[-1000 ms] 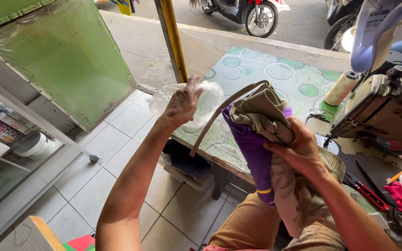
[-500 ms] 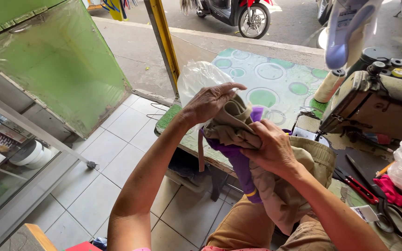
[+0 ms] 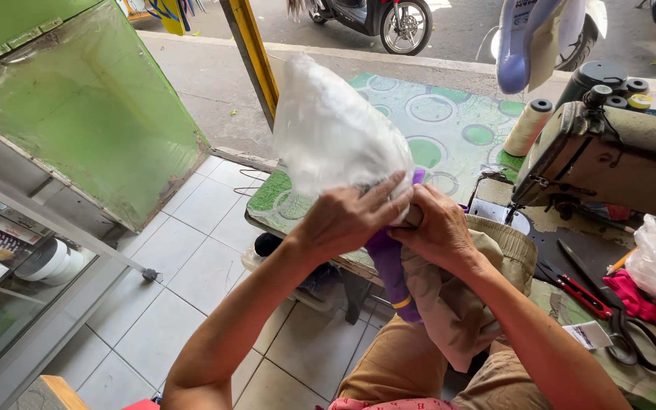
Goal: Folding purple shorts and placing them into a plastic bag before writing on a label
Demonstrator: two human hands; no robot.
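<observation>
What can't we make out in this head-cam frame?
- Folded tan and purple cloth, head view: top hidden by the left hand, right hand and clear plastic bag.
- Sewing machine: cut off by the right edge.
- Scissors: tips under a paper tag.

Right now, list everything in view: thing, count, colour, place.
clear plastic bag: one, see-through, held up over the cloth bundle
folded tan cloth: one, tan, in the lap under the hands
purple cloth piece: one, purple, hanging beside the tan cloth
old sewing machine: one, beige, on the table at right
cone of cream thread: one, cream, behind the machine
black-handled scissors: one, black, table's right edge
green circle-patterned tablecloth: one, green, covering the table
glass display cabinet: one, green-topped, far left
motorcycle: one, dark, on the street
left hand: gripping the bag's mouth
right hand: clutching the cloth bundle
</observation>
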